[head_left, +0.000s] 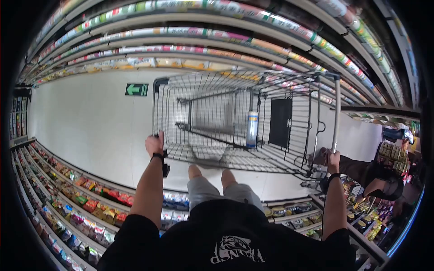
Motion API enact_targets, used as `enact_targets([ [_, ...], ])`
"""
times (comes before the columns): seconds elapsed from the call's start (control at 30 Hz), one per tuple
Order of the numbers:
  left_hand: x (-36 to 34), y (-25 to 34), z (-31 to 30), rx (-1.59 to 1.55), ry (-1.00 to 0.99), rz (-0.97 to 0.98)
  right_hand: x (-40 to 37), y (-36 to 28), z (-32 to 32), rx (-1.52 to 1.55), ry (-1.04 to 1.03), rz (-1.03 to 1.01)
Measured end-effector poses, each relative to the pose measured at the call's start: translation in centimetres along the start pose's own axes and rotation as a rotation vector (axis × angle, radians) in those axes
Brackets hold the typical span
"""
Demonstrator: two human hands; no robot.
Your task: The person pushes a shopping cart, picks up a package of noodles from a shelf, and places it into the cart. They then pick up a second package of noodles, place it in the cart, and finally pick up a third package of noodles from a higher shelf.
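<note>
A wire shopping cart (217, 122) stands sideways in front of my body. My left hand (154, 144) is closed round the lower part of the cart's left end, beside the dark corner of its frame. At the other end, my right hand (333, 161) grips the lower part of the pale handle bar (337, 113). Inside the cart lies a white and blue cylindrical container (252, 130), near the middle. A black panel (280, 122) shows to the right of it.
Stocked shelves (181, 43) curve along the far side, and racks of packets (90, 203) line the near left. A green arrow sign (136, 89) is on the pale floor (86, 108). Another person in dark clothes (368, 174) is just beyond my right hand.
</note>
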State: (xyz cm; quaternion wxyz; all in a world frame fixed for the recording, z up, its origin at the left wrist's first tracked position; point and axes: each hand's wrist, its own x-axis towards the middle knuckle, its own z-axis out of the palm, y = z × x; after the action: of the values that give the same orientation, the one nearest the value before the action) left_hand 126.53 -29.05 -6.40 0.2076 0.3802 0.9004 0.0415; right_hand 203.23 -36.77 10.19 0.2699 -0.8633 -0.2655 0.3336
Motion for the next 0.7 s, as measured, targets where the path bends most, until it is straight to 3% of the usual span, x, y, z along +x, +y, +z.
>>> enact_targets([
  [0.4,-4.8,4.4,3.2,-0.051,-0.043,-0.146,4.6,1.7,-5.9,-0.05,0.022,0.014],
  [0.53,-5.2,4.8,5.0,-0.006,0.137,-0.003,4.9,1.0,-6.7,-0.111,0.066,0.033],
  [0.7,-6.4,8.5,4.0,0.007,0.101,-0.012,6.8,2.6,-7.9,-0.139,0.093,0.01],
])
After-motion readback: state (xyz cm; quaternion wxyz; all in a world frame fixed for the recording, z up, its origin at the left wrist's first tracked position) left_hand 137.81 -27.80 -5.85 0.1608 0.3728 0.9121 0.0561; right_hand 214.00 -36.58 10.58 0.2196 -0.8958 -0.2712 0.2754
